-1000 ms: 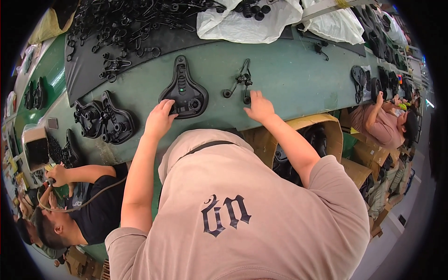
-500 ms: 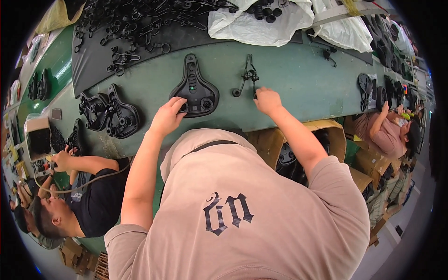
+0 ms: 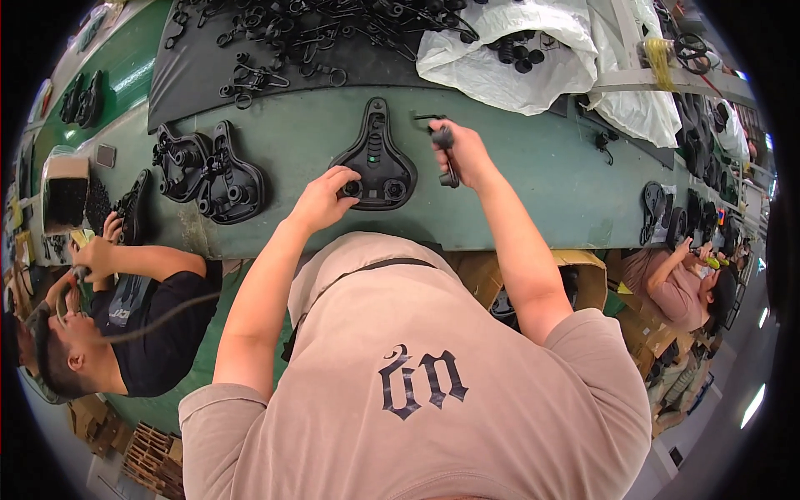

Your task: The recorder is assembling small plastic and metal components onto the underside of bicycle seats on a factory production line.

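A black bicycle saddle [image 3: 387,171] lies underside up on the green bench, its narrow nose pointing to the far side. My left hand [image 3: 327,198] grips its rear left corner, fingers bent over the rim beside a round boss. Just right of the saddle, my right hand [image 3: 464,154] is closed around a black wire saddle rail frame [image 3: 450,177] and holds it tilted. A rounded end and a thin rod stick out past the fingers, which hide its middle. Left of my left hand lie two more upturned saddles [image 3: 232,187], side by side, with frames on them.
Loose rail frames [image 3: 275,37] are heaped on a black mat at the back. A white bag [image 3: 517,75] of round black parts lies beside them. Co-workers sit at left [image 3: 158,325] and right [image 3: 662,287]. A cardboard box [image 3: 587,271] stands below the bench edge.
My right hand has picked the rail frame up off the bench and turned it, bringing it nearer the saddle. My left hand stays on the saddle. The whole view has shifted slightly.
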Demonstrator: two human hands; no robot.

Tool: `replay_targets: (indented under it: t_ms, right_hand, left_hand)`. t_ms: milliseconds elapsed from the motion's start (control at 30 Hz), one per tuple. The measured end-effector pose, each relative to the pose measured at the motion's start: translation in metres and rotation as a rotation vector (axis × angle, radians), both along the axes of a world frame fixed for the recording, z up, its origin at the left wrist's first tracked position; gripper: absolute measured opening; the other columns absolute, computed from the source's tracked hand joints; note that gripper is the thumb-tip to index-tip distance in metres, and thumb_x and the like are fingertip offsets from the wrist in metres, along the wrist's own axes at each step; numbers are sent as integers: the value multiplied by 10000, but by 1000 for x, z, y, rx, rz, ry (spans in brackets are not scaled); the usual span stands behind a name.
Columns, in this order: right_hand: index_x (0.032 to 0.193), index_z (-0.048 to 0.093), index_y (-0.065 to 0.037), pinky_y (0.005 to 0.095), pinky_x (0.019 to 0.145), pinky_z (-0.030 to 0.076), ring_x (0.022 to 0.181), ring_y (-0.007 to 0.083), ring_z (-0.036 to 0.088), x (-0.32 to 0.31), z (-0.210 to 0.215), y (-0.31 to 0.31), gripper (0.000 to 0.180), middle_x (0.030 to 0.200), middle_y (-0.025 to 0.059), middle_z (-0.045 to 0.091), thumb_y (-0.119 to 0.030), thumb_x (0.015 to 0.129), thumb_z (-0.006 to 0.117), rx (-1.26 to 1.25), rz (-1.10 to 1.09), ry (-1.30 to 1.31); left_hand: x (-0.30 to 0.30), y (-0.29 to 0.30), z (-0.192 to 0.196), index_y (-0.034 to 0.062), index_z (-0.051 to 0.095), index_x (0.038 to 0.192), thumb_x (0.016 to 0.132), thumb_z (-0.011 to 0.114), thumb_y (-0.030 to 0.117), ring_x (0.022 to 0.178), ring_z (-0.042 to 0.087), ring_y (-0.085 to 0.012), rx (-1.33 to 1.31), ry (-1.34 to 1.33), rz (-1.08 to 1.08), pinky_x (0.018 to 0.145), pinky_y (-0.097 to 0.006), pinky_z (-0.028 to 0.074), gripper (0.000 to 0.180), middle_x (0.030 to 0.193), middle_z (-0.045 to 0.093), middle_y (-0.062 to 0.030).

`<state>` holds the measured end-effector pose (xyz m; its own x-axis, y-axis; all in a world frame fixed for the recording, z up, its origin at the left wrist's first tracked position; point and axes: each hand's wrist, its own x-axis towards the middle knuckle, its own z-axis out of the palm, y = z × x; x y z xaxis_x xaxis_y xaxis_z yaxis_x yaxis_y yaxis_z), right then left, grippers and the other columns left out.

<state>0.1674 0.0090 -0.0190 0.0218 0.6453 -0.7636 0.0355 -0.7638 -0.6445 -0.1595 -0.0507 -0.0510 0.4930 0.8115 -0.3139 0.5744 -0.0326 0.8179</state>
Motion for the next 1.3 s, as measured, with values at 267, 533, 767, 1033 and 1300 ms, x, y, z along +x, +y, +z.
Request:
replay_targets:
  t_ms: [267, 533, 767, 1033, 1300]
  right_hand:
    - [1158, 649, -149, 265, 463, 390, 553, 66, 494, -52, -12, 48, 282, 778, 4, 602, -405, 1053, 596, -169, -51, 129]
    - [1092, 731, 21, 502, 917, 598, 1052, 416, 731, -102, -18, 30, 567, 1092, 243, 753, -459, 794, 778, 501, 884, -779]
    - [1433, 574, 14, 536, 1030, 529, 1199, 424, 670, -122, -37, -3, 794, 1311, 236, 671, -529, 884, 762, 511, 573, -816]
    - [1437, 530, -44, 550, 932, 531, 1132, 457, 649, -114, -74, -38, 683, 1287, 228, 648, -425, 916, 754, 924, 387, -910]
    - [1573, 449, -17, 488, 1083, 509, 1247, 422, 663, -97, -58, -33, 741, 1370, 297, 646, -437, 1008, 681, 637, 247, -448]
  left_hand:
    - [-1, 11, -5, 80, 708, 1273, 793, 849, 43, 890, 705, -293, -86, 0, 10, 829, -398, 588, 502, 1171, 727, -117]
    - [3, 12, -3, 63, 713, 1253, 779, 862, 58, 883, 704, -310, -141, 29, 37, 825, -408, 586, 497, 1171, 734, -125]
    - [12, 11, 1, 47, 666, 1324, 825, 861, 244, 1161, 663, -391, 291, 46, 198, 1019, -479, 516, 571, 1249, 728, -163]
    - [76, 32, -48, 71, 745, 1129, 939, 712, 430, 1026, 671, -369, 500, 316, 581, 885, -506, 478, 408, 1073, 751, -128]
    - [34, 45, -58, 5, 738, 1176, 1015, 619, 563, 1155, 670, -427, -85, 211, 640, 984, -536, 552, 592, 1243, 708, -222]
